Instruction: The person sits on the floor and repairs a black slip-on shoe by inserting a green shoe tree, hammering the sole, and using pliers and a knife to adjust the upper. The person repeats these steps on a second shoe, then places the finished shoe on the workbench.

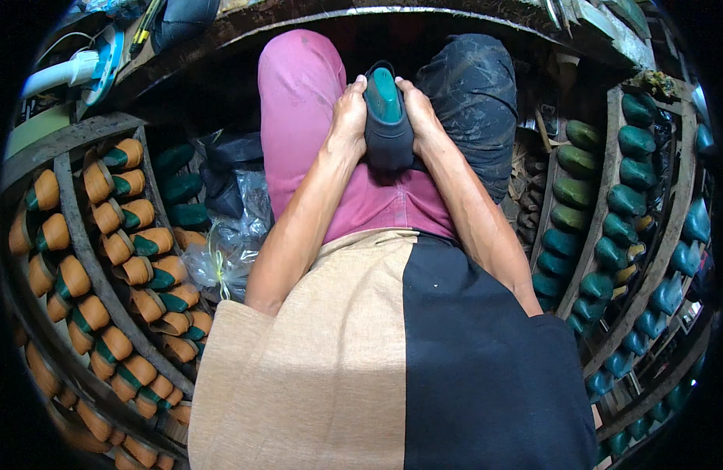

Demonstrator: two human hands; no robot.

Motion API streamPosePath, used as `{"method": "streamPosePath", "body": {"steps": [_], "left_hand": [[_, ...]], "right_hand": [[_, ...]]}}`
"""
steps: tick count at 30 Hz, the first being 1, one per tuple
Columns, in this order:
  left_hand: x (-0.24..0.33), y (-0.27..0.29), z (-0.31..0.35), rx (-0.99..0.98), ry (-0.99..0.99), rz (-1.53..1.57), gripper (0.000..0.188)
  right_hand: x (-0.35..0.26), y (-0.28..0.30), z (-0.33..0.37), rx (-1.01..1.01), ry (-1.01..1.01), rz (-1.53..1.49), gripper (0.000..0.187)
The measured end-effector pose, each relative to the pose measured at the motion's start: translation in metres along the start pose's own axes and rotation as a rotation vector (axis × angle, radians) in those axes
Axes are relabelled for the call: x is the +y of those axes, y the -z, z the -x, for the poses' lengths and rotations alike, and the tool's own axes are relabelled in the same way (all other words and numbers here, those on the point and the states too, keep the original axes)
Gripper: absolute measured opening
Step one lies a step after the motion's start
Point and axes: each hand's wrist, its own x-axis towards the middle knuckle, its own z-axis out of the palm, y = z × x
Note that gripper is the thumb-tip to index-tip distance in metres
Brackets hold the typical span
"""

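Note:
Between my knees I hold a black shoe upper [390,146] fitted over a green shoe last [383,92]. The last's green top shows through the upper's opening, at the end farther from me. My left hand [349,117] grips the left side of the shoe, its thumb along the edge near the far end. On the opposite side my right hand [418,113] grips in the same way. Most of the fingers are hidden around the shoe's underside. The rounded black end points back toward my lap.
Wooden racks at the left hold rows of orange-brown shoes [148,242] on green lasts. Racks at the right carry green shoe lasts [636,141]. A clear plastic bag [234,227] lies by my left thigh. Beyond my knees runs a wooden bench edge [455,17]; a white-and-blue fixture [95,69] stands far left.

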Motion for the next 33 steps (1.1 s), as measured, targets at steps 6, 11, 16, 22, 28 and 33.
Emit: {"method": "streamPosePath", "body": {"steps": [6,11,16,22,28,33], "left_hand": [[0.001,-0.005,-0.003,0.021,-0.002,-0.028,0.057],[0.006,-0.015,0.004,0.084,-0.04,-0.104,0.073],[0.011,-0.022,0.017,0.024,-0.092,-0.122,0.095],[0.009,-0.011,0.017,-0.199,-0.385,-0.315,0.096],[-0.002,0.005,0.037,-0.318,-1.037,-0.972,0.097],[-0.003,0.007,0.034,-0.257,-0.93,-0.877,0.083]], "right_hand": [[0.002,0.004,-0.009,0.02,0.021,-0.03,0.058],[0.004,0.005,-0.012,0.036,0.014,-0.047,0.055],[0.005,0.005,-0.016,0.007,0.042,-0.052,0.053],[0.007,0.006,-0.02,-0.044,0.054,-0.087,0.052],[0.005,0.008,-0.022,-0.046,0.005,-0.022,0.038],[0.011,0.009,-0.028,0.032,-0.023,0.078,0.042]]}}
